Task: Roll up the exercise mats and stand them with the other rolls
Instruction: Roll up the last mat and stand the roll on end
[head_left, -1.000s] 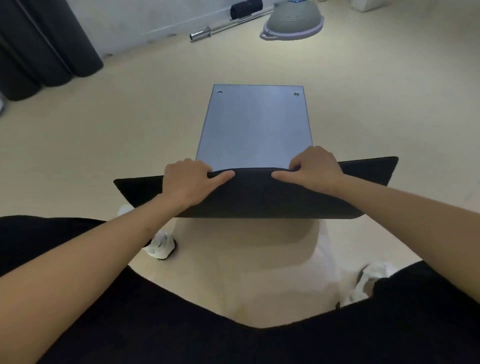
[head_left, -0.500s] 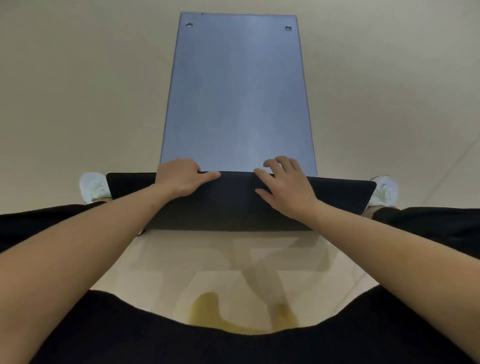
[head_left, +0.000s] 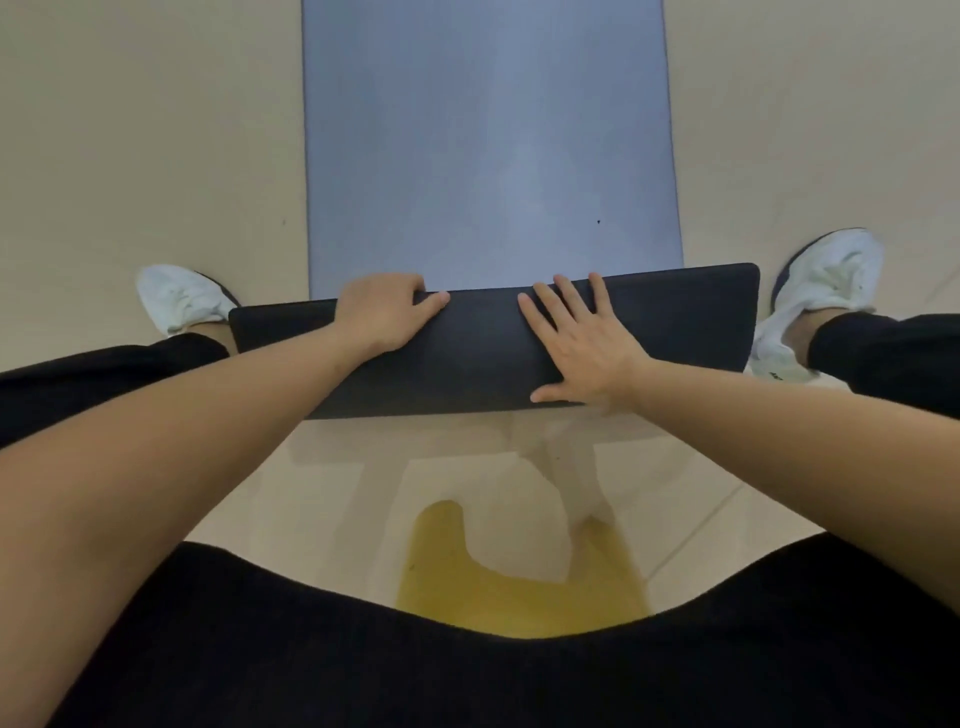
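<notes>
- Starting the roll: the mat (head_left: 488, 156) has its near end folded over.
- Left hand (head_left: 387, 314) grips the fold; right hand (head_left: 582, 340) presses it flat, fingers spread.
- Next probably calls for a tight, even tuck.

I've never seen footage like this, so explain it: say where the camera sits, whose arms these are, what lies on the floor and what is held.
No machine here: a person works bare-handed, and the one camera sits on their head, looking down past their arms. On the beige floor lies a blue-grey mat with a black underside; its near end is turned over, starting the roll. The left hand curls its fingers over the fold's far edge and grips it; the right hand presses flat on top with an open palm. A white shoe stands on each side.
</notes>
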